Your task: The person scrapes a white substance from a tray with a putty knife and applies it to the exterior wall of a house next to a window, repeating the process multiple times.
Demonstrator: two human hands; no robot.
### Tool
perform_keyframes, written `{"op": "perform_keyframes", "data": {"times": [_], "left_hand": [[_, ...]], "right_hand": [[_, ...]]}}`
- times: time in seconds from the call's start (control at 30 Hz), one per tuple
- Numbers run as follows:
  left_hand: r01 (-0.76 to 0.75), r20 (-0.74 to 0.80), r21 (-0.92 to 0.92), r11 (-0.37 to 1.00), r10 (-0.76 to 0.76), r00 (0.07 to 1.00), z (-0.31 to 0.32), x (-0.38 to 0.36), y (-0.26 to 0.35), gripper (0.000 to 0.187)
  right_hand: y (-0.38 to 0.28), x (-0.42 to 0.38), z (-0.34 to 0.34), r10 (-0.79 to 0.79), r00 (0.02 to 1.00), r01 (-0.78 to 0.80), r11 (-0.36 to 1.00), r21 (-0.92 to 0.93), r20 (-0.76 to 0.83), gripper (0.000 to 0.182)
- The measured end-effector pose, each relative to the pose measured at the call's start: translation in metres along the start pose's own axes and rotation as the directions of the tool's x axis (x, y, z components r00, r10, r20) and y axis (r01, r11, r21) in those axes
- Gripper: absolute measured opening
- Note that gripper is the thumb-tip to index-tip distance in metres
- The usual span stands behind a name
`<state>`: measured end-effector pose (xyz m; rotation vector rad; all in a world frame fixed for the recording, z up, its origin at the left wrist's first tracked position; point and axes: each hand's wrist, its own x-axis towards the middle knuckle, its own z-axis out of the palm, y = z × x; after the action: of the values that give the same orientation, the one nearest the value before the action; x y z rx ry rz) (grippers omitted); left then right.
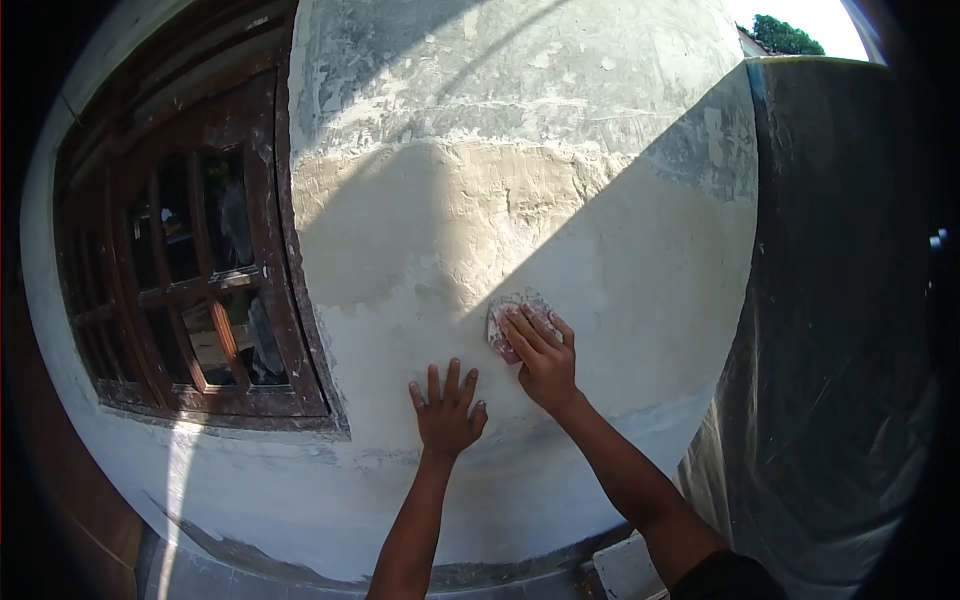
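Observation:
My right hand (545, 360) presses a reddish, white-smeared pad (500, 335) flat against the plastered wall (380, 350), its fingers bent over the pad. Lower and to the left, my left hand (448, 412) rests on the same wall with its fingers spread and nothing in it. Around both hands the plaster is pale and fairly smooth. Above them lies a rougher, cream band with cracks and ridges, part sunlit and part in shadow, and over that the wall is grey and patchy.
A dark wooden window (200, 270) with glass panes is set in the wall at the left. Dark sheeting (840, 300) hangs at the right, past the wall's edge. A whitish box-like object (628, 570) stands low near my right forearm. Grey floor tiles (215, 578) show at the bottom left.

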<state>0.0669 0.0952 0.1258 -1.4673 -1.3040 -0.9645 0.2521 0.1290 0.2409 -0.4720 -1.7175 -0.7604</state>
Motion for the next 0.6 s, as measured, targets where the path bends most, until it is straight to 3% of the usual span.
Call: {"op": "perform_keyframes", "data": {"times": [0.1,0.23,0.33,0.43,0.5,0.6], "left_hand": [[0.011,0.0,-0.011,1.0,-0.011,1.0,0.0,0.0,0.001,0.059],[-0.014,-0.009,-0.012,1.0,0.014,1.0,0.001,0.0,-0.001,0.061],[-0.026,-0.012,-0.003,1.0,0.026,1.0,0.002,0.0,-0.002,0.062],[-0.029,-0.011,-0.008,1.0,0.029,1.0,0.003,-0.001,-0.002,0.062],[-0.033,-0.017,-0.01,0.999,0.033,0.999,0.001,-0.002,-0.004,0.062],[0.014,0.011,-0.016,1.0,-0.014,1.0,0.001,-0.011,-0.001,0.055]], "right_hand": [[-0.005,-0.015,-0.017,-0.03,0.999,0.028,0.996,0.082,0.026,0.058],[0.005,0.119,-0.03,-0.134,0.96,0.157,0.985,0.078,-0.247,0.057],[0.012,0.202,-0.015,-0.173,0.936,0.187,0.982,0.016,-0.308,0.053],[0.018,0.198,0.013,-0.194,0.96,0.202,0.979,0.02,-0.202,0.054],[0.018,0.154,0.02,-0.137,0.975,0.144,0.989,0.026,-0.177,0.056],[0.017,0.064,0.005,-0.089,0.996,0.089,0.995,0.034,-0.019,0.056]]}}
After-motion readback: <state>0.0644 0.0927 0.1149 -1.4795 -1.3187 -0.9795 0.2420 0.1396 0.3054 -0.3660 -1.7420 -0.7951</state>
